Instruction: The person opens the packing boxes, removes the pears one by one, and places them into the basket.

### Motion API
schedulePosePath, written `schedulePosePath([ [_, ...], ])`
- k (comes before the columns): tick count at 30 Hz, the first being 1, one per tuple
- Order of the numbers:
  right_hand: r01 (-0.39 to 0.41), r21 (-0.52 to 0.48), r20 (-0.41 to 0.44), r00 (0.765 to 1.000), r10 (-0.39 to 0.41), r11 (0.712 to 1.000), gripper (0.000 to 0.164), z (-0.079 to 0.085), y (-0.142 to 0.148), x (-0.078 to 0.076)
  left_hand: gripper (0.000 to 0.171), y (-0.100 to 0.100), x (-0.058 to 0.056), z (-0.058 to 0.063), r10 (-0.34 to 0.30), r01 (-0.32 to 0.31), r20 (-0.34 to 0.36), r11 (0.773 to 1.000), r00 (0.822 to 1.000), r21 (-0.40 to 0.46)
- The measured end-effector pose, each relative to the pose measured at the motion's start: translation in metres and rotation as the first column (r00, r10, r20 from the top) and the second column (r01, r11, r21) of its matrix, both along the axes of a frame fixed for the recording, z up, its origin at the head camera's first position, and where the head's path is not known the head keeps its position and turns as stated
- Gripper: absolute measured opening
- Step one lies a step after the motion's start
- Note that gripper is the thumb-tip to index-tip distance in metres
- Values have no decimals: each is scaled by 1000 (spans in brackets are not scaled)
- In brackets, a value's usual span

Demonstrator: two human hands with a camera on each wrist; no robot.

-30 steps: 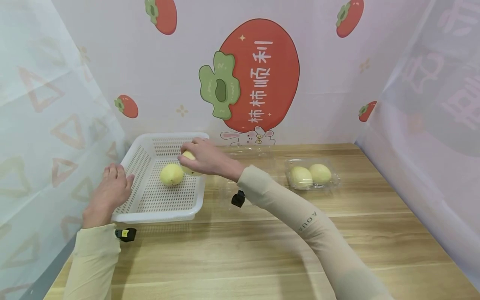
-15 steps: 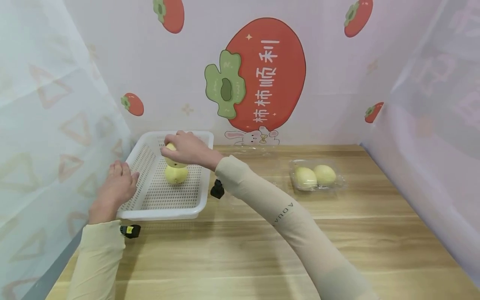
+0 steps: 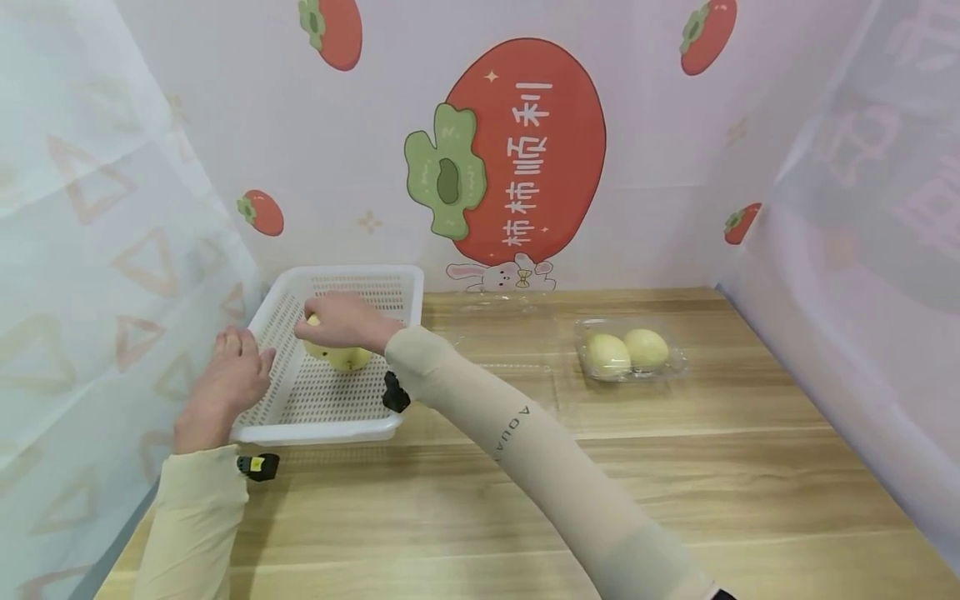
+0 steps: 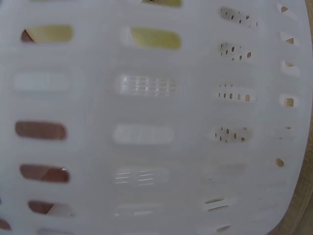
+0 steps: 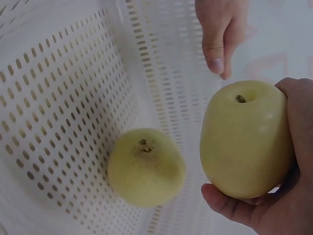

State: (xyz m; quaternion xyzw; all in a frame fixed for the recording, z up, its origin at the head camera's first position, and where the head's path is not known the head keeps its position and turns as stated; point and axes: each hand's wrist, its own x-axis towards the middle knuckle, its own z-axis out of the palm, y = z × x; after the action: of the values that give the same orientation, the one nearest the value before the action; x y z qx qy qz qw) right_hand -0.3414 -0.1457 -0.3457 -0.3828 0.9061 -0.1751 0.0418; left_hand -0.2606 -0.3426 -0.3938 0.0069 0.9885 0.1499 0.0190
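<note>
My right hand (image 3: 343, 320) grips a pale yellow pear (image 5: 244, 142) over the white plastic basket (image 3: 322, 432). In the right wrist view the fingers (image 5: 222, 204) curl under the fruit, and its stem end shows. A second yellow pear (image 5: 145, 169) lies on the perforated basket floor, partly covered by the held one in the head view. My left hand (image 3: 234, 385) rests at the basket's left rim with fingers extended. The left wrist view is filled by the slotted basket wall (image 4: 98, 107), yellow fruit showing through its upper slots.
To the right, a clear plastic box (image 3: 630, 375) holds two yellow pears (image 3: 647, 348). Another clear, see-through container (image 3: 502, 321) stands on the wooden table (image 3: 525, 508) beside the basket. Patterned sheets wall the back and both sides.
My right hand has carried the pear leftward, from the basket's right side to over its middle, and lower. The left hand has stayed at the left rim. The head view has shifted slightly.
</note>
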Motion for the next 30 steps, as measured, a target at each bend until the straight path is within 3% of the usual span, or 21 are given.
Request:
schedulePosePath([
  [9,-25,93,-5,1000,25,995,26,-7,-11,4,75,2,-2,1,-4,4,-16,1000,1000,-12],
  [19,-91,154,72,994,80,984,25,-12,-18,2,75,1,-5,0,-4,4,-22,1000,1000,-26],
  [23,-81,194,64,996,70,978,26,-15,-21,-1,76,2,-6,0,-17,17,-21,999,1000,-30],
  [30,-52,239,158,987,14,970,29,-17,-27,3,74,-2,-3,1,-15,15,-14,1000,1000,-4],
])
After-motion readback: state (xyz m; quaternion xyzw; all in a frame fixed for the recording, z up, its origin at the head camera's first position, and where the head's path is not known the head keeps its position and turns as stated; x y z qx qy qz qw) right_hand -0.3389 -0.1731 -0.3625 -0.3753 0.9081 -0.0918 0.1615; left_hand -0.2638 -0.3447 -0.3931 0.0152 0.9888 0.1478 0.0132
